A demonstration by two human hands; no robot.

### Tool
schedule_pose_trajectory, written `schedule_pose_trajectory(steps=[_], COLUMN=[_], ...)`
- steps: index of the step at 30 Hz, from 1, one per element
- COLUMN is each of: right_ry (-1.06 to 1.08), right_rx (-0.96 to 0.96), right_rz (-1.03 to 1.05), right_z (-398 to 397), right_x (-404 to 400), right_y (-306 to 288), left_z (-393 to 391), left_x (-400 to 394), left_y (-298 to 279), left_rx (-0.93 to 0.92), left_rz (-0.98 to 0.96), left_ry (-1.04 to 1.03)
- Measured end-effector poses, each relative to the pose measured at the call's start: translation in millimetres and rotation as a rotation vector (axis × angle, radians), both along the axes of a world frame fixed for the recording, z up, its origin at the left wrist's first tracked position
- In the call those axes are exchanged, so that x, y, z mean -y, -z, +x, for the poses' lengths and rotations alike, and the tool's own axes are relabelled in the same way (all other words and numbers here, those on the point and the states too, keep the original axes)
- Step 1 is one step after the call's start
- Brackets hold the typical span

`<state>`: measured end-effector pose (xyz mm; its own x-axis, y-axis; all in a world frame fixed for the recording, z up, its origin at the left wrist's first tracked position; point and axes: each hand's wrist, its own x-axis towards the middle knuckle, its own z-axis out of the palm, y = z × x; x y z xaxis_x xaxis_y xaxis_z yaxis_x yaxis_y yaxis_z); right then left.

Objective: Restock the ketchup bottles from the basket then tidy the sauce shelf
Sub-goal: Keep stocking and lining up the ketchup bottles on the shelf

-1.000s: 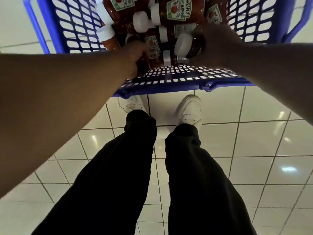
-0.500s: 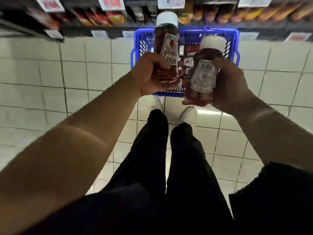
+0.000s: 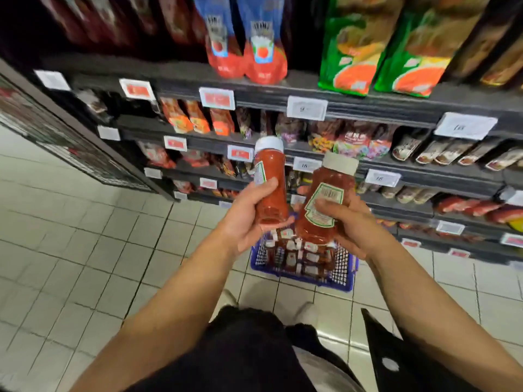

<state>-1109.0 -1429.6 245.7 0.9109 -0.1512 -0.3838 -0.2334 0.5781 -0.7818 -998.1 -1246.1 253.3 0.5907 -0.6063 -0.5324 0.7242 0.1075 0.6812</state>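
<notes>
Both hands full: left hand (image 3: pixel 249 213) and right hand (image 3: pixel 345 222) each wrap a ketchup bottle (image 3: pixel 268 182). Keep caps up, slot them label-forward at the shelf (image 3: pixel 325 114) front edge.

Dim upper shelves (image 3: pixel 368 108), motion blur throughout, wide-angle bending at edges, bright floor tiles (image 3: pixel 70 250).

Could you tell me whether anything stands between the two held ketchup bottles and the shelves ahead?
Nothing visible does. The left hand and right hand each hold a ketchup bottle in open air above the blue basket, facing the shelves. No free slot is discernible.
</notes>
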Motion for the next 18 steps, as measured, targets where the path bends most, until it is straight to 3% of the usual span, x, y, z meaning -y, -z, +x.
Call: schedule_pose_trajectory(steps=[11,18], right_ry=[0.102,0.256], right_rx=[0.127,0.284], right_rz=[-0.172,-0.444], right_z=[70,143], right_x=[-74,-119], right_y=[-90,-142], left_z=[95,159], left_x=[-78,-107], left_y=[-98,-151], left_rx=[0.234,0.514], left_rz=[-0.205,-0.245], left_ry=[0.135,0.210])
